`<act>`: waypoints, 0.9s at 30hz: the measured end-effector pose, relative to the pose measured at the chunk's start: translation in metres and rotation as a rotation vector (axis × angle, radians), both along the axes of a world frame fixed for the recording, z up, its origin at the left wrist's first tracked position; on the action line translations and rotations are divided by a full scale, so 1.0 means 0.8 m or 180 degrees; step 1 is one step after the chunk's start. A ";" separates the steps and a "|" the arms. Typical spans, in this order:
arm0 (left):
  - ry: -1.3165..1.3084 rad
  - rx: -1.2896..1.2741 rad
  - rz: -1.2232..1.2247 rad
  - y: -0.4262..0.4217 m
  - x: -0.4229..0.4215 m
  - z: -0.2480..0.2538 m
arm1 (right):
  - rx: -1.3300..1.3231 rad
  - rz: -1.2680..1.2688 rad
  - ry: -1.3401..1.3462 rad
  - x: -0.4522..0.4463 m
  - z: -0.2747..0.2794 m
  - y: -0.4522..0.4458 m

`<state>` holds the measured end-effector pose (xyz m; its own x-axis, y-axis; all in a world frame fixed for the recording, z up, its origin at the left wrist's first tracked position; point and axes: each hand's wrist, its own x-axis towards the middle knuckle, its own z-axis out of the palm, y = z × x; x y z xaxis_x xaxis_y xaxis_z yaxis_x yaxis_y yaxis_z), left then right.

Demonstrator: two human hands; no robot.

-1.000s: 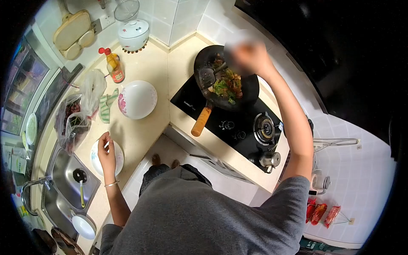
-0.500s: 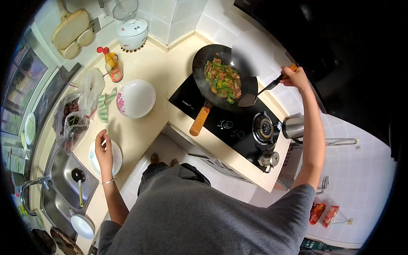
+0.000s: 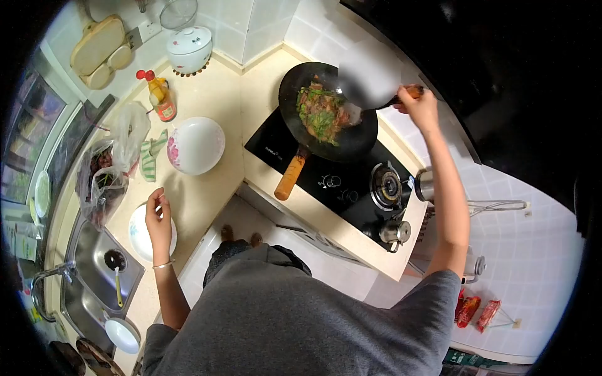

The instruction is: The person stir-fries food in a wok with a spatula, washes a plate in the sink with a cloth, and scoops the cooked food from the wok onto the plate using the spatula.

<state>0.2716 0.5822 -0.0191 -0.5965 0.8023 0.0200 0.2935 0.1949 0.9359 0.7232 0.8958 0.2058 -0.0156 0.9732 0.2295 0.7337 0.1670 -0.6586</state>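
Head view: past the black hob [image 3: 313,172] edge, over cream counter [image 3: 226,113], the wooden handle [image 3: 291,177] of the black wok [image 3: 360,135] was extended. Green-and-brown food [image 3: 322,119] inside was touched by a wooden-handled spatula [image 3: 396,100], clamped in the right hand [image 3: 421,108]; the left hand [image 3: 159,219] was held, fingers parted, over a white plate [image 3: 141,237].

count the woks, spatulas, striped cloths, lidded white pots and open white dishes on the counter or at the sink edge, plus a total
Wok: 1
Spatula: 1
Striped cloth: 1
Lidded white pot: 1
Open white dishes: 3 (pink-flowered bowl, dish by the left hand, dish at the sink edge)
Total: 7
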 end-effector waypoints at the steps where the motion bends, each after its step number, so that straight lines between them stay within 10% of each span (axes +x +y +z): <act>1: 0.0046 -0.0042 0.0004 0.001 0.001 0.002 | -0.0100 -0.0036 0.0091 0.018 0.003 0.004; 14: 0.0093 -0.0201 0.0307 -0.013 0.003 0.004 | -0.0331 0.0258 0.1927 0.083 -0.123 0.081; 27: -0.0015 -0.0137 0.0069 0.001 0.018 0.007 | 0.0559 0.2984 -0.2591 -0.019 -0.066 -0.105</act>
